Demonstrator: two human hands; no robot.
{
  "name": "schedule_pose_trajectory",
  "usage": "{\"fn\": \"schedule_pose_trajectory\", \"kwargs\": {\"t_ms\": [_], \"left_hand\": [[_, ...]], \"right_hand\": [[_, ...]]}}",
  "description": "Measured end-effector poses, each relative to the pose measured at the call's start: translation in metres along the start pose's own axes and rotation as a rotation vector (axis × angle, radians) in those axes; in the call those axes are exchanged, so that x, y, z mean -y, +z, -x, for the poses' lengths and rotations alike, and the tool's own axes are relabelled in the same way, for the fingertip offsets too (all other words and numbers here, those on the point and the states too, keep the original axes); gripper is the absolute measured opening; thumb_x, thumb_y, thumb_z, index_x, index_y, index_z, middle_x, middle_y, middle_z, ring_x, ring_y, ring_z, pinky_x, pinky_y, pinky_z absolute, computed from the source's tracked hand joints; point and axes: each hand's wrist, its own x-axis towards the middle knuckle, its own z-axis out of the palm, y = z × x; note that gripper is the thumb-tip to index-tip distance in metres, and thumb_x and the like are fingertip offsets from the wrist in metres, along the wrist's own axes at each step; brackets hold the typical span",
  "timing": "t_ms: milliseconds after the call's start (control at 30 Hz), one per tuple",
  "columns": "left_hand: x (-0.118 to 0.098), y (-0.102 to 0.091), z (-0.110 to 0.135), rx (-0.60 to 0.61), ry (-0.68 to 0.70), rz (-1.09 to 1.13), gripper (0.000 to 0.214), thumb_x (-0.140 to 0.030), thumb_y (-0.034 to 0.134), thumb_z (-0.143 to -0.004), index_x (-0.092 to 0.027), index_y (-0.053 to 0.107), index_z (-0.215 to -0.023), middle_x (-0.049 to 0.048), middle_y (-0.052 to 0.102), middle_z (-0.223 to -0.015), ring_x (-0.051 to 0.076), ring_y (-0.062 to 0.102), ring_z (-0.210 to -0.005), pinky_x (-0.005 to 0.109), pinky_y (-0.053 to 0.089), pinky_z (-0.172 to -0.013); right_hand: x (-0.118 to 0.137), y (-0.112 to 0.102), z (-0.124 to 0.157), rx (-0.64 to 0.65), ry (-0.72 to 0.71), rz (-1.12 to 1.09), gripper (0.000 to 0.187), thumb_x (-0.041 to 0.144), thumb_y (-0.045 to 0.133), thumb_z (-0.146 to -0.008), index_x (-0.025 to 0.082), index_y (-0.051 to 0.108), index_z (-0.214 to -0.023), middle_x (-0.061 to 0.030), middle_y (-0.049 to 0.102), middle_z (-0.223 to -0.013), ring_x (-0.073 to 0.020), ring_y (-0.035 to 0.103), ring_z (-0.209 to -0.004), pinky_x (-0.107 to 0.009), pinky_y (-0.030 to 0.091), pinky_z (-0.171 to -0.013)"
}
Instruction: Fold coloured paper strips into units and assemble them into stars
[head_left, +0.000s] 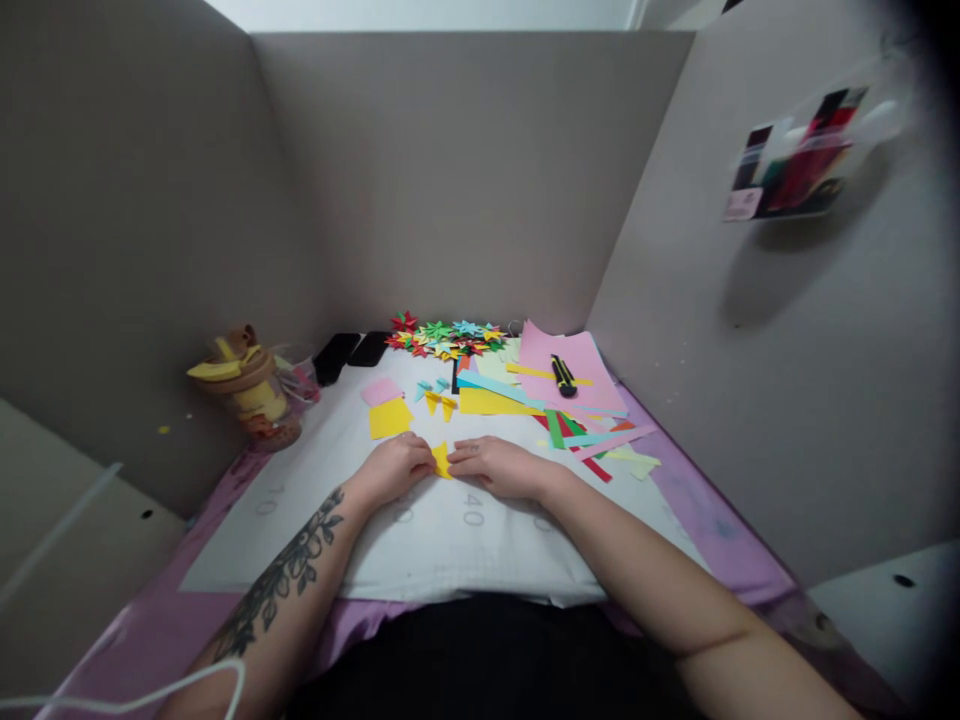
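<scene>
Left hand [394, 468] and right hand [499, 465], half-curled, fingertip pinch on folded yellow paper [442, 460]

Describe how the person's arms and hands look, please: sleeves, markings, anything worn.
Both arms are bare, no sleeves in view. The left forearm bears a dark floral tattoo. The left hand and right hand show no glove or watch. A white cable loops by the left arm.

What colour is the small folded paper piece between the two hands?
Yellow: the folded paper piece shows best in the head view.
</scene>
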Motion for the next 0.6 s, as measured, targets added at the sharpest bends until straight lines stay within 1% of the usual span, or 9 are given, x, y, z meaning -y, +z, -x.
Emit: {"fn": "schedule_pose_trajectory", "kwargs": {"t_ms": [67, 133, 233, 300, 433, 533, 600], "left_hand": [[0.002, -0.001, 0.001, -0.004, 0.011, 0.036, 0.017, -0.022, 0.052, -0.084, -0.021, 0.069, -0.084, 0.0054, 0.067, -0.084, 0.018, 0.057, -0.085, 0.029, 0.043, -0.08], [0.005, 0.0, 0.0, 0.002, 0.014, 0.082, 0.017, -0.022, 0.052, -0.084, -0.02, 0.069, -0.084, 0.0053, 0.067, -0.084, 0.017, 0.058, -0.083, 0.028, 0.043, -0.08], [0.01, 0.003, -0.001, 0.009, -0.008, 0.134, 0.017, -0.023, 0.052, -0.083, -0.018, 0.068, -0.085, 0.005, 0.067, -0.085, 0.016, 0.058, -0.081, 0.026, 0.043, -0.078], [0.013, 0.004, -0.002, 0.022, -0.052, 0.159, 0.019, -0.023, 0.05, -0.083, -0.017, 0.068, -0.084, 0.0053, 0.067, -0.086, 0.015, 0.058, -0.081, 0.024, 0.043, -0.077], [0.018, 0.001, -0.009, 0.108, -0.165, 0.188, 0.02, -0.023, 0.05, -0.079, -0.016, 0.068, -0.083, 0.0047, 0.068, -0.086, 0.015, 0.059, -0.078, 0.022, 0.043, -0.072], [0.021, -0.003, -0.017, 0.164, -0.2, 0.199, 0.018, -0.025, 0.052, -0.075, -0.016, 0.068, -0.079, 0.0022, 0.068, -0.078, 0.014, 0.059, -0.068, 0.02, 0.042, -0.062], [0.023, -0.003, -0.021, 0.18, -0.214, 0.197, 0.018, -0.026, 0.053, -0.074, -0.017, 0.068, -0.078, 0.0012, 0.068, -0.075, 0.013, 0.058, -0.065, 0.019, 0.041, -0.059]], "right_hand": [[0.001, 0.003, -0.001, -0.002, 0.012, 0.053, 0.031, 0.013, 0.044, -0.09, 0.024, 0.062, -0.113, -0.0042, 0.062, -0.121, -0.0223, 0.046, -0.124, -0.038, 0.039, -0.098], [0.001, 0.005, -0.001, 0.011, 0.014, 0.098, 0.032, 0.012, 0.045, -0.088, 0.023, 0.061, -0.114, -0.0045, 0.061, -0.123, -0.0233, 0.047, -0.123, -0.039, 0.039, -0.096], [0.0, 0.01, 0.001, 0.022, -0.014, 0.127, 0.036, 0.009, 0.044, -0.088, 0.021, 0.058, -0.118, -0.0068, 0.059, -0.125, -0.0218, 0.049, -0.12, -0.04, 0.038, -0.095], [-0.001, 0.012, 0.005, 0.013, -0.027, 0.142, 0.035, 0.011, 0.043, -0.09, 0.021, 0.056, -0.121, -0.0083, 0.059, -0.125, -0.0213, 0.049, -0.121, -0.042, 0.035, -0.097], [-0.003, 0.017, 0.011, 0.006, -0.044, 0.148, 0.034, 0.014, 0.042, -0.091, 0.023, 0.056, -0.121, -0.009, 0.058, -0.126, -0.0211, 0.047, -0.123, -0.044, 0.032, -0.1], [-0.005, 0.019, 0.013, -0.019, -0.062, 0.129, 0.033, 0.012, 0.044, -0.09, 0.022, 0.057, -0.118, -0.0087, 0.06, -0.123, -0.0213, 0.046, -0.123, -0.042, 0.033, -0.099], [-0.005, 0.02, 0.013, -0.043, -0.063, 0.11, 0.032, 0.012, 0.045, -0.089, 0.021, 0.059, -0.117, -0.0081, 0.061, -0.123, -0.022, 0.044, -0.124, -0.041, 0.035, -0.099]]}}
